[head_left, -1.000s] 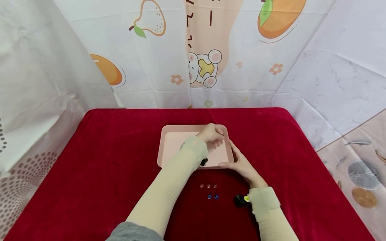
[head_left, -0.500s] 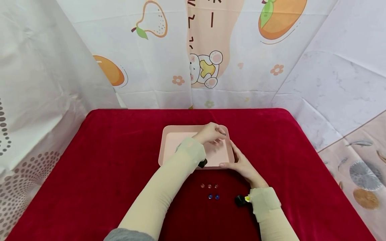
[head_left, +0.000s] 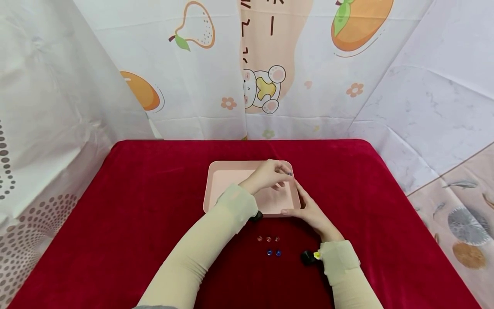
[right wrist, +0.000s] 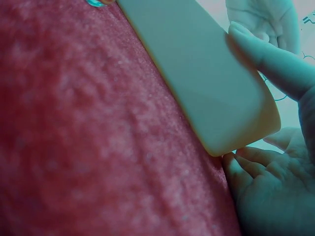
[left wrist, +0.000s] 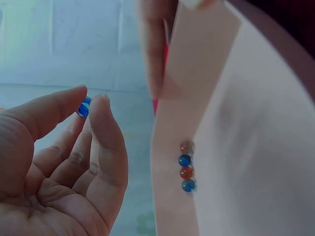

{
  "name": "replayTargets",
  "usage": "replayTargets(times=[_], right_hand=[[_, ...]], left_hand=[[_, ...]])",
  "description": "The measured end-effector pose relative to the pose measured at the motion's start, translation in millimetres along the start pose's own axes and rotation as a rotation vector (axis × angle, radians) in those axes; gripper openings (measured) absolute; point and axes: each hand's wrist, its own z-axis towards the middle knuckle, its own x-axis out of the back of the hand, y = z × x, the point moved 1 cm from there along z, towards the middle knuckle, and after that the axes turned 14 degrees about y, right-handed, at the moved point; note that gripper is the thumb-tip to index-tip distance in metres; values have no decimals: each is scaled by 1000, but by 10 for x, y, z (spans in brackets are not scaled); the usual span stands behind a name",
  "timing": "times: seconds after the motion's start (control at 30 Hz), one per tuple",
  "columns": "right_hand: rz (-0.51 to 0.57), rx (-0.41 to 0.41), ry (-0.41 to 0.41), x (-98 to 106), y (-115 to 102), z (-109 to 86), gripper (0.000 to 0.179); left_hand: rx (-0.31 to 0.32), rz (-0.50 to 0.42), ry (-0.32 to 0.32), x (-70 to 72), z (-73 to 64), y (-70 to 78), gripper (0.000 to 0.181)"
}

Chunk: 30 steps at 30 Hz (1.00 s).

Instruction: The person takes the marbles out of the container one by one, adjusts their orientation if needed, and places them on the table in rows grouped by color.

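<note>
Between its thumb and fingertip, my left hand (head_left: 268,175) pinches a blue glass marble (left wrist: 83,106) above the right part of a shallow pink tray (head_left: 227,176). The left wrist view shows several marbles (left wrist: 186,172), reddish and blue by turns, lined up along the inside of the tray wall. My right hand (head_left: 313,215) grips the tray's near right corner, thumb on the front wall and fingers around the right side. On the cloth before the tray lie three reddish clear marbles (head_left: 268,239) in a row, with two blue marbles (head_left: 274,253) nearer to me.
A red velvet cloth (head_left: 154,206) covers the table. Behind it hangs a white printed curtain (head_left: 193,86), with more sheets at both sides. A black wrist camera (head_left: 307,257) on the right wrist sits close to the cloth, right of the blue marbles.
My left hand, still pinching the blue marble, has shifted slightly to the right and toward me, and its forearm has swung left. My right hand stays on the tray corner.
</note>
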Motion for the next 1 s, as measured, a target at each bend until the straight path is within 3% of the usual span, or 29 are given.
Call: replayTargets(times=[0.27,0.7,1.0], right_hand=[[18,-16,12,-10,-3,-5,105],[20,5,-10,-9,-9,1,106],[13,-25,2,-2,-18,-15,106]], left_hand=[[-53,-32,14,56,-153,-49,25],[-68,-36,-1,154,-385,-46,27],[-103,28,-13,192,-586,-59,25]])
